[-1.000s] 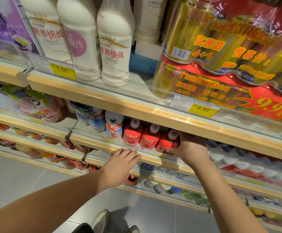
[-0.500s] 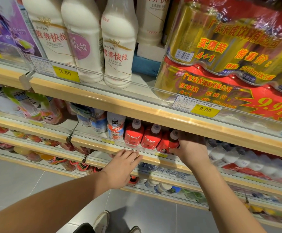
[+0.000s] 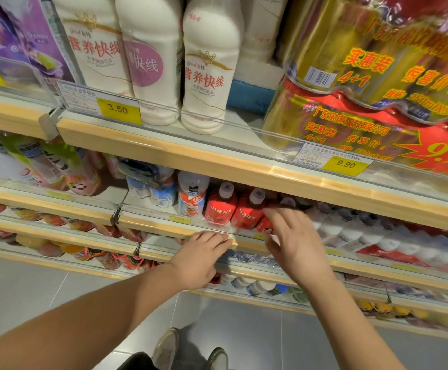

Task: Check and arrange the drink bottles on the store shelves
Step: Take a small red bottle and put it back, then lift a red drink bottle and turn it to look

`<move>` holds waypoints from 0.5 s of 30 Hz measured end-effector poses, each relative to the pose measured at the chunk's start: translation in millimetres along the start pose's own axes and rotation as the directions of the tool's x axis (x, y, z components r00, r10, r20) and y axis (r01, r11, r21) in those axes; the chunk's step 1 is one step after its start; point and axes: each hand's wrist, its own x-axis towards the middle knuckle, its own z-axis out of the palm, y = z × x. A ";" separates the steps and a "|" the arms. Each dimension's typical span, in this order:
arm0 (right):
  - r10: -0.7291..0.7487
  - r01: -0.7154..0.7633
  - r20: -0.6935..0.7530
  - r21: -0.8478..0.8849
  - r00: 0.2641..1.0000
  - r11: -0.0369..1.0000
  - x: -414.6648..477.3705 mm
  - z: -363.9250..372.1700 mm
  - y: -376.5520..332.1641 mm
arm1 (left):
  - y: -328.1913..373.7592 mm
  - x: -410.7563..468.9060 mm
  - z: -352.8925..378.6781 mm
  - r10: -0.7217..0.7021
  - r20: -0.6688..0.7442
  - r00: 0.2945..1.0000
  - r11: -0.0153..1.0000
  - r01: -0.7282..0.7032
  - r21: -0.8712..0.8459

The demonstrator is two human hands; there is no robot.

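Head view: left hand (image 3: 203, 259) is laid flat, fingers straight, on the shelf edge (image 3: 164, 228), red bottles (image 3: 221, 206) are stood at its 12 o'clock, right hand (image 3: 296, 243) is seen blurred at their 3 o'clock, grip cannot be told, so the row could be toppled by a hasty nudge.

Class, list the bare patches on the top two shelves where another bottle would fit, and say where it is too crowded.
Top shelf: bare floor between the white milk-drink bottle and the gold shrink-wrapped can pack. Second shelf: a bare strip left of the small blue-labelled bottles. Crowded: the white-capped bottles right of the red bottles.
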 end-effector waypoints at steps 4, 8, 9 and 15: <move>-0.112 0.089 0.152 0.149 0.982 0.985 -9.0 17.6 -28.1 | 1.6 -11.4 -3.1 -0.049 -0.032 0.998 0.993 0.045 -0.109; -0.111 0.044 0.256 0.253 0.960 0.966 -9.4 33.4 -52.2 | -6.0 -44.5 -6.2 -0.194 -0.017 0.981 0.970 0.189 -0.153; -0.124 0.048 0.266 0.275 0.956 0.960 -8.9 37.4 -56.7 | -8.6 -57.0 -6.0 -0.251 -0.005 0.968 0.956 0.247 -0.158; -0.160 0.028 0.327 0.374 0.931 0.927 -2.8 56.7 -89.6 | -12.6 -139.7 -5.7 -0.537 0.065 0.841 0.827 0.540 -0.156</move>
